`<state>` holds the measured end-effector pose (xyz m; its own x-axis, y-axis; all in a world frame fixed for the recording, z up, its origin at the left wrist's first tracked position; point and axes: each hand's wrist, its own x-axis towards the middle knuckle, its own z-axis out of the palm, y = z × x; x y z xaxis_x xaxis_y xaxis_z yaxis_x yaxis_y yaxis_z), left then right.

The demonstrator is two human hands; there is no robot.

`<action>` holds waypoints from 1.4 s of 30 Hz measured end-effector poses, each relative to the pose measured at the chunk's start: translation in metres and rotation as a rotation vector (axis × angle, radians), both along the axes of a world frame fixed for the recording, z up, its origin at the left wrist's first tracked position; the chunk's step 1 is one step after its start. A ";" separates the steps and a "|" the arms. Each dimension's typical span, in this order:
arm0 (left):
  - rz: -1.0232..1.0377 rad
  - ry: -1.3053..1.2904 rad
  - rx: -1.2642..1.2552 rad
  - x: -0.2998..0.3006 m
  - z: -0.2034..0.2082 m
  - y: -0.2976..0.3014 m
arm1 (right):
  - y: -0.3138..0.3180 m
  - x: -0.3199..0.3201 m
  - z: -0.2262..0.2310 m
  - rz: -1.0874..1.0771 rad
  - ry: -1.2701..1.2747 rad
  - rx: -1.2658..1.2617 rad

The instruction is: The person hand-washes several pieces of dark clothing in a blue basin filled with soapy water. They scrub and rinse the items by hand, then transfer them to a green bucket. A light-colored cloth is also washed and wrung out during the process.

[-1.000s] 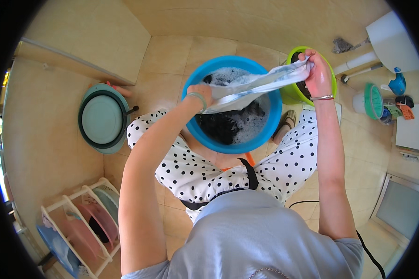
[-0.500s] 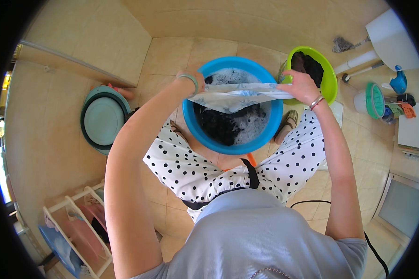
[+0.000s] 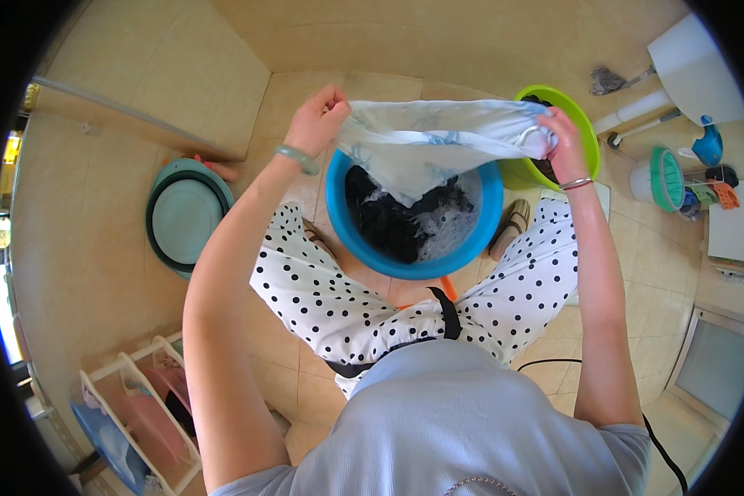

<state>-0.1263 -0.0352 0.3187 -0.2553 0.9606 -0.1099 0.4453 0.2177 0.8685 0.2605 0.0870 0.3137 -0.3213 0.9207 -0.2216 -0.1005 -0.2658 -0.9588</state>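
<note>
A round blue plastic basin sits on the floor between the person's knees, holding soaked black fabric and water with white foam. Just beyond it on the right, a lime-green plastic bucket holds dark fabric, partly hidden. Against the left wall leans a round teal basin. At lower left, a white slatted rack holds pink and blue pieces, partly cut off from view.

Spread above the blue basin's far side is a thin white cloth with pale blue patterning. It is creased, bunched at its right end, and one corner hangs down in a point over the basin.

The left hand is closed around the cloth's left end; the right hand grips the bunched right end, in front of the bucket.

Counted: one cloth held up, one blue basin, one lime-green bucket, one teal basin, two hands, and two bangles, a pale green one on the left wrist and a silver one on the right.
</note>
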 end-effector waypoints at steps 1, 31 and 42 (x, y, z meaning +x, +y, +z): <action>-0.104 0.091 0.060 -0.006 0.003 -0.005 | 0.001 0.001 0.006 -0.019 0.163 0.039; -0.057 -0.183 0.645 0.111 0.176 0.034 | -0.009 -0.095 0.081 0.044 0.196 0.678; -0.233 -0.725 0.524 0.072 0.194 0.080 | -0.025 -0.144 -0.071 0.328 -0.348 0.388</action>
